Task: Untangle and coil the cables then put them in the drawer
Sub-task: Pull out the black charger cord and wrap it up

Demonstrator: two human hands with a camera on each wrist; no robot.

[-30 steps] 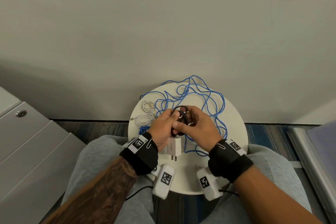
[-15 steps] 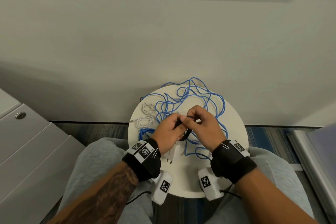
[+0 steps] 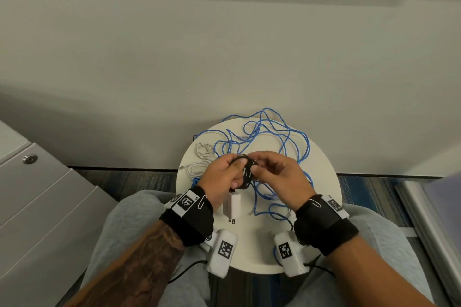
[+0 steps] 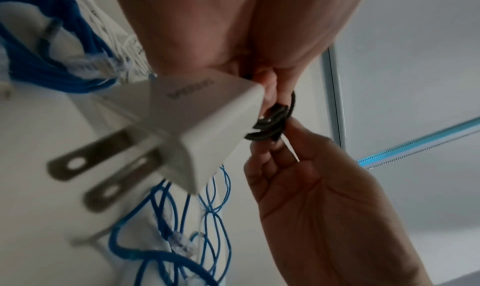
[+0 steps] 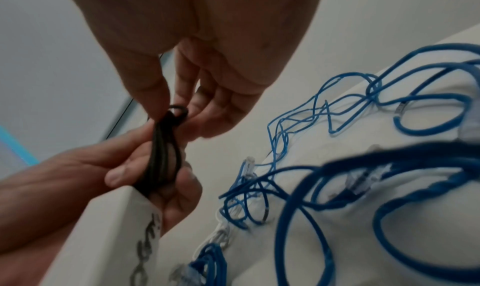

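Left hand (image 3: pixel 222 177) grips a small coil of black cable (image 3: pixel 245 172), fingers and thumb curled round the bundled loops. Right hand (image 3: pixel 279 177) pinches the top loop of the same coil between thumb and fingertips, its other fingers loosely bent. The coil is held in the air above the round white table (image 3: pixel 321 182), near its middle. A white plug adapter (image 3: pixel 232 208) hangs from the lower end of the coil, prongs pointing toward the person.

The left wrist view shows the adapter (image 4: pixel 197 122) close up: two flat metal prongs and grey lettering on one face, blurred past reading; the black loops (image 4: pixel 275 118) emerge directly behind it. The right wrist view shows the coil (image 5: pixel 163 153) edge-on as a flat oval bundle, with the right fingertips (image 5: pixel 197 109) closed on a small loop at its top. The head view hides that loop behind the knuckles.

Both wrists are raised over the near half of the table, backs of the hands upward, knuckles nearly meeting.

Loose blue cable (image 3: pixel 272 137) lies tangled across the far and right parts of the table. White cables (image 3: pixel 199 159) lie bunched at the left edge. A grey drawer cabinet (image 3: pixel 37 207) stands to the left, drawers shut.
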